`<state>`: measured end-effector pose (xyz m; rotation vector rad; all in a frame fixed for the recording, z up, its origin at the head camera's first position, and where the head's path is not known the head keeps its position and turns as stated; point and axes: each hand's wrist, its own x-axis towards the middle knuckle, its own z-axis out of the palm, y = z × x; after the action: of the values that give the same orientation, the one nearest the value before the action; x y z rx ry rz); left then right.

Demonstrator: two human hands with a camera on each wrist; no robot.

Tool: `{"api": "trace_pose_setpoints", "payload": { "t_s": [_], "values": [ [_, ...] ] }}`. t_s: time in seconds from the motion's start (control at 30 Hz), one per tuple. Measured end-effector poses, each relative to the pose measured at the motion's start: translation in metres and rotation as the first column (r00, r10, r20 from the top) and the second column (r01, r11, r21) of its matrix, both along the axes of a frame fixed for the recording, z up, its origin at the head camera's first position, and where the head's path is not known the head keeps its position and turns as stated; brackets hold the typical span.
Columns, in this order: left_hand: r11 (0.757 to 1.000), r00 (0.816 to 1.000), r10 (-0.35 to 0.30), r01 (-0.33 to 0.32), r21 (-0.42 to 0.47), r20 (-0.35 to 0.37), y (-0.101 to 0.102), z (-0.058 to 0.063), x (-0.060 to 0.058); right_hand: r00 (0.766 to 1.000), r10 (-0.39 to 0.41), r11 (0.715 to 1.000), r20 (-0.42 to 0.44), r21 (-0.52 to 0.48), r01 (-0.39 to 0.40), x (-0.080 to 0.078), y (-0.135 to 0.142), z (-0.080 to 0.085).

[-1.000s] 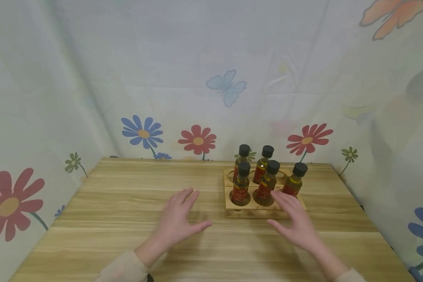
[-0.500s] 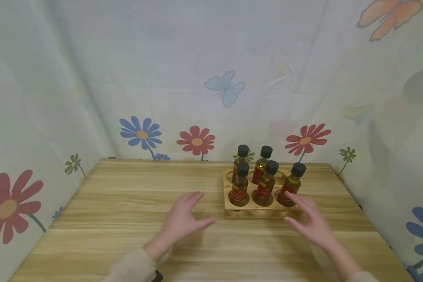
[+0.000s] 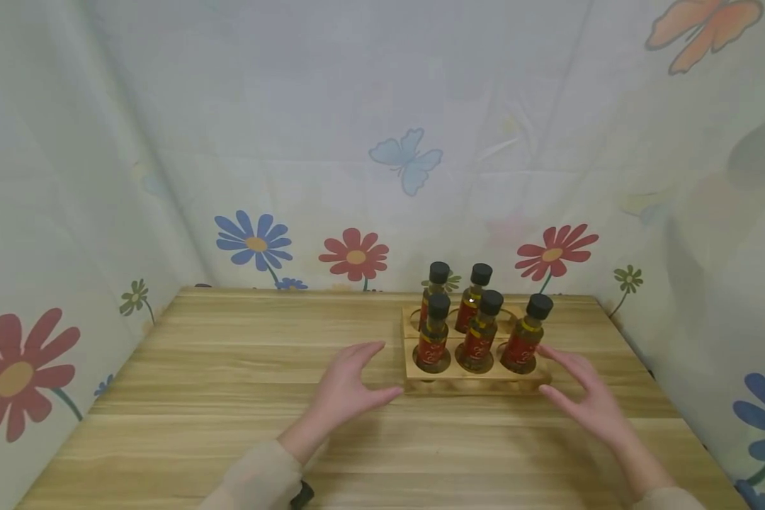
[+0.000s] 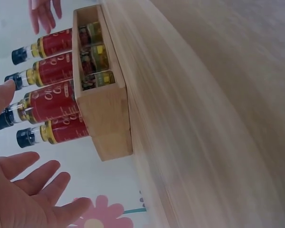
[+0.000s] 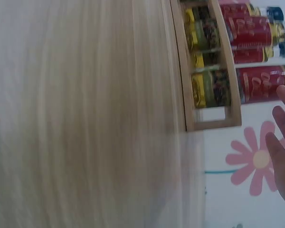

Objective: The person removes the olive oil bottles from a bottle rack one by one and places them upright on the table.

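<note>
A two-tier wooden rack (image 3: pixel 459 386) holds small bottles of yellow oil with black caps and red labels. Three stand in the front row, including a right-hand bottle (image 3: pixel 521 347) and a left-hand bottle (image 3: pixel 433 343); two are in the back row, one of them a back bottle (image 3: pixel 470 308). My left hand (image 3: pixel 347 389) is left of the rack, thumb and fingers spread, thumb tip close to its front left corner. At the other end, my right hand (image 3: pixel 589 400) is also spread, its fingertips by the rack's right side. Both hands hold nothing.
The rack stands on a wood-grain table (image 3: pixel 229 368) near its back edge. Behind and beside the table hangs a pale curtain (image 3: pixel 306 163) printed with flowers and butterflies. The back row's right hole (image 3: pixel 506 319) has no bottle in it.
Both hands have shifted right: the left closer to the rack's left end, the right from in front of the bottles to the rack's right end. The rack and bottles stay put.
</note>
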<state>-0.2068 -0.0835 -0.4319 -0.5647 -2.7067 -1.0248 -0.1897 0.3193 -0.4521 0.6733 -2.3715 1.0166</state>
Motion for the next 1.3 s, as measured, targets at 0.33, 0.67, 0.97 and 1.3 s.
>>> {"api": "trace_pose_setpoints", "payload": {
  "t_s": [0.33, 0.67, 0.97, 1.3],
  "values": [
    [0.998, 0.999, -0.004, 0.001, 0.069, 0.045, 0.011, -0.001, -0.007, 0.990, 0.006, 0.997, 0.144, -0.079, 0.006, -0.015, 0.021, -0.008],
    [0.980, 0.999, -0.016, 0.007, 0.198, 0.044, 0.022, -0.004, -0.015, 0.965, 0.048, 0.992, 0.259, -0.123, -0.016, -0.028, 0.034, -0.015],
    [0.955, 0.997, -0.033, 0.009, 0.295, 0.074, 0.035, -0.004, -0.022, 0.927, 0.107, 0.990, 0.361, -0.121, -0.068, -0.036, 0.038, -0.019],
    [0.940, 0.992, -0.073, 0.034, 0.339, 0.103, 0.050, 0.002, -0.029, 0.882, 0.104, 0.992, 0.459, -0.115, -0.057, -0.040, 0.038, -0.019]
  ]
}}
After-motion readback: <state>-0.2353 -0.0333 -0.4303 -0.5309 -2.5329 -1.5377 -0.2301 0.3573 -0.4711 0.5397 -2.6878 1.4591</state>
